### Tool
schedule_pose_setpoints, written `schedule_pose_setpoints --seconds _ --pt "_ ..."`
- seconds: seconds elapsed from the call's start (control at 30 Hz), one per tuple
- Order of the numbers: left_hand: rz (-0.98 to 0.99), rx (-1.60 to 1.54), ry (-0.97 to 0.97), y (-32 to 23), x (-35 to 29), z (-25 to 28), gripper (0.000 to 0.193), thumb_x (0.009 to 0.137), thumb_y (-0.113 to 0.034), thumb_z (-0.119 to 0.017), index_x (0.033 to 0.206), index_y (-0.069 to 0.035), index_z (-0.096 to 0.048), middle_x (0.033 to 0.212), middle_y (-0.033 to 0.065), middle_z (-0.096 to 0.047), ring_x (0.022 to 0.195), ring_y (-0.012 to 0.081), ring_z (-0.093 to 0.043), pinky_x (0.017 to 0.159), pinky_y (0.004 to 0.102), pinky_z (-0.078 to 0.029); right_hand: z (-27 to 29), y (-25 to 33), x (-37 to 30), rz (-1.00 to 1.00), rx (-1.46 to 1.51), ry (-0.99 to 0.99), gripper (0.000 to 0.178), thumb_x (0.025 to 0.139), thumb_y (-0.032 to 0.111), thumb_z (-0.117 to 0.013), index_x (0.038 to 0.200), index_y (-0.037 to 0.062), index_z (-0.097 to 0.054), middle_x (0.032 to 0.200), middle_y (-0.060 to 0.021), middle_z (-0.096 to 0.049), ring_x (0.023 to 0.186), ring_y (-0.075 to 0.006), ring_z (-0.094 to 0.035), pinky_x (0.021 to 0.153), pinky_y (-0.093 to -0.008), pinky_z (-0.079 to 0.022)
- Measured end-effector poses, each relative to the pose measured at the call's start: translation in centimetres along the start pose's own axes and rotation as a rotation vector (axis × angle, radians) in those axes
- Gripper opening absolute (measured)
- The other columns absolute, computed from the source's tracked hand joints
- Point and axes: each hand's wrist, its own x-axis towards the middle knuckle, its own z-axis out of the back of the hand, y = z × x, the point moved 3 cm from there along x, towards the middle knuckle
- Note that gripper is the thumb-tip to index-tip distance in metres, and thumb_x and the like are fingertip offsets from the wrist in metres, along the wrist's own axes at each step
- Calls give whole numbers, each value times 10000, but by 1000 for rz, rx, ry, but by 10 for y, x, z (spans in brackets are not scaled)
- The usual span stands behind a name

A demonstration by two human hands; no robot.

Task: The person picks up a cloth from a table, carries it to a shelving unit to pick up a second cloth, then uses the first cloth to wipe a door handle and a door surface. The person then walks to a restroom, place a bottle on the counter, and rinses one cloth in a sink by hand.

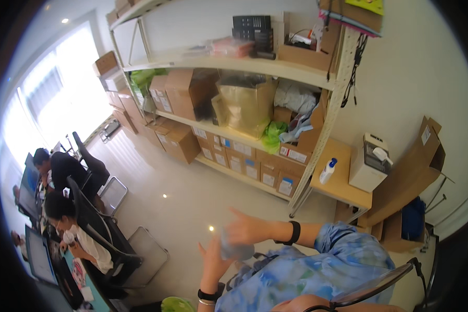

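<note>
A small pale blue-grey object (237, 250), blurred, sits between a person's two bare hands in the lower middle of the frame, above the glossy floor (177, 208). The right hand (250, 229) is at its upper edge, one finger stretched toward the upper left, the others bent down over it. The left hand (214, 262) is upright at its left side, one finger raised. Both hands appear equally near. Whether either set of fingers grips or merely touches, and which way its long axis runs, cannot be told.
</note>
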Motion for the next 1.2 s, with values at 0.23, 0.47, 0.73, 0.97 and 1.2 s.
schedule_pose_setpoints --seconds 0.23,0.47,0.73,0.97,1.2 --pt "-47 46 -91 119 125 50 244 686 -100 -599 912 -33 -535 939 110 -579 992 263 -517 1005 544 -35 -56 -116 90 -49 45 -100 51 733 110 -553 698 88 -524 664 -18 -501 810 -184 -520 977 -583 -224" --pt "-29 96 -96 253 240 88 286 621 -10 -513 903 -52 -542 939 99 -571 1006 297 -501 987 583 -20 -147 -258 154 -114 132 -183 41 756 123 -547 788 103 -564 696 -16 -505 828 -180 -513 981 -565 -219" --pt "93 71 -41 403 344 128 303 670 -28 -524 972 -4 -528 974 147 -563 963 312 -514 1008 568 -10 -223 -420 191 -485 13 48 159 756 160 -498 892 143 -578 787 -28 -520 896 -196 -495 955 -526 -264" --pt "164 -134 240 502 462 105 305 698 -9 -522 1001 23 -514 887 167 -577 853 331 -547 852 400 -383 -236 -464 107 -1299 -245 397 199 705 281 -569 822 130 -621 855 -65 -561 932 -230 -503 846 -479 -360" --pt "-133 -290 441 449 562 74 294 756 -11 -506 1049 13 -519 890 189 -579 788 334 -565 687 357 -441 -164 -387 6 -2165 -99 641 255 680 242 -569 886 101 -621 888 -134 -583 876 -316 -555 732 -437 -453"
